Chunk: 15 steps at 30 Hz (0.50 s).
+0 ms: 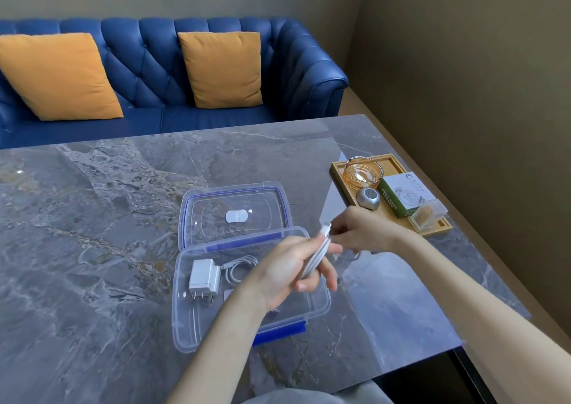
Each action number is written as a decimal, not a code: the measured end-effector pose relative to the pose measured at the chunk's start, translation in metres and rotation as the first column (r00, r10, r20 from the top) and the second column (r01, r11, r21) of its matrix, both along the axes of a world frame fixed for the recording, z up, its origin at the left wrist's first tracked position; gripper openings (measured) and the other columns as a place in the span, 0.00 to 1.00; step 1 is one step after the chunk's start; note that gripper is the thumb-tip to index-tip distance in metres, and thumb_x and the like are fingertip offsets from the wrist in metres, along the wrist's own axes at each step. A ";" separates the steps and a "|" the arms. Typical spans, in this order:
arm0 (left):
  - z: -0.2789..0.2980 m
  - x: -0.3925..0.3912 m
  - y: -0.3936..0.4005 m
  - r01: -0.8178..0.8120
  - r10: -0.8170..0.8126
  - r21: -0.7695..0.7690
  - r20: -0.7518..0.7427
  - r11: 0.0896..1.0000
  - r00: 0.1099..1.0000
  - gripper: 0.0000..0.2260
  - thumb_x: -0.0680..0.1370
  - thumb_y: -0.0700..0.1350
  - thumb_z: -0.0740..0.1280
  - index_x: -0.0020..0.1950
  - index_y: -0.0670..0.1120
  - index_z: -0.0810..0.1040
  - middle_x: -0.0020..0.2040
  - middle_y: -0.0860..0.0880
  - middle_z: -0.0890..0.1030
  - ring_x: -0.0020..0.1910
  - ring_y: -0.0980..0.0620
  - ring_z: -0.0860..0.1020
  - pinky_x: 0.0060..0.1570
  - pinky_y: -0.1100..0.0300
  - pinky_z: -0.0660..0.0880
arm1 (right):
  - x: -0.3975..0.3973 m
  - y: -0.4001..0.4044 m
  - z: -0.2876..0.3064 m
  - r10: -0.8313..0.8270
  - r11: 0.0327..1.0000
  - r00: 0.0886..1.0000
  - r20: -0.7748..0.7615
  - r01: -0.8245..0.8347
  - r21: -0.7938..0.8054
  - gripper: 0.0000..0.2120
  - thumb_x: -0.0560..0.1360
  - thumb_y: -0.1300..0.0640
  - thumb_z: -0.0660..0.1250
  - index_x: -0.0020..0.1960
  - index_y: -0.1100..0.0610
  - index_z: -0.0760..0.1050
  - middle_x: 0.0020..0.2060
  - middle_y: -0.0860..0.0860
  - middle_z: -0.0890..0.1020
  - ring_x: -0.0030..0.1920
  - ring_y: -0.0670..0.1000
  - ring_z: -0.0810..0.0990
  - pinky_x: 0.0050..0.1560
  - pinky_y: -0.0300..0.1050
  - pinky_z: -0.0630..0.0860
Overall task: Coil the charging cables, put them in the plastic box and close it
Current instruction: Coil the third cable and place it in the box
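I see my left hand [287, 267] gripping a folded bundle of white charging cable [316, 255] above the open plastic box [197, 326]; my right hand [361, 230] pinches its upper end. 1 white charger [204, 275] with coiled cable [239, 267] lies inside the box, toward its left wall.

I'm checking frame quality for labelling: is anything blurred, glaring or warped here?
Head view: the left hand and the white folded cable it grips are motion-smeared; a pale window reflection glares on the grey marble tabletop; wide-angle bending curves the table edges.
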State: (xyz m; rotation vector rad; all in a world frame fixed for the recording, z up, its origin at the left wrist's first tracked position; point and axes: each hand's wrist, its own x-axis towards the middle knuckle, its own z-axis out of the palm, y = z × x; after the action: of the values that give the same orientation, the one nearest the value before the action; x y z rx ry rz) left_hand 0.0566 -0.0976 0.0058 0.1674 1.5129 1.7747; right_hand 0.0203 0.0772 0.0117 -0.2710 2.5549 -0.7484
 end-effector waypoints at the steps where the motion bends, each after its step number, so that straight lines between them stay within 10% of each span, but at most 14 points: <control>1: -0.004 0.003 0.001 0.020 -0.020 -0.045 0.010 0.999 1.000 0.17 0.81 0.49 0.53 0.58 0.38 0.73 0.25 0.48 0.79 0.16 0.58 0.61 0.32 0.63 0.60 | -0.003 0.001 0.006 -0.005 1.000 1.000 -0.020 0.005 0.003 0.14 0.71 0.53 0.68 0.35 0.65 0.77 0.28 0.56 0.74 0.26 0.48 0.68 0.25 0.36 0.64; 15: -0.043 0.000 0.027 -0.528 0.510 0.056 0.186 0.848 0.840 0.15 0.81 0.49 0.52 0.51 0.46 0.77 0.24 0.51 0.78 0.19 0.57 0.65 0.21 0.67 0.60 | 0.017 -0.022 0.034 -0.157 0.970 0.980 -0.120 0.130 -0.204 0.15 0.79 0.55 0.57 0.36 0.56 0.74 0.25 0.46 0.69 0.21 0.40 0.67 0.25 0.30 0.63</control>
State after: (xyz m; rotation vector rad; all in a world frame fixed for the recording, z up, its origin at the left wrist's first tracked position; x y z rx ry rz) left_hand 0.0567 -0.0703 -0.0372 -0.3718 1.4283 2.2321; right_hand 0.0377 0.0557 0.0457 -0.2064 2.6528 -1.0728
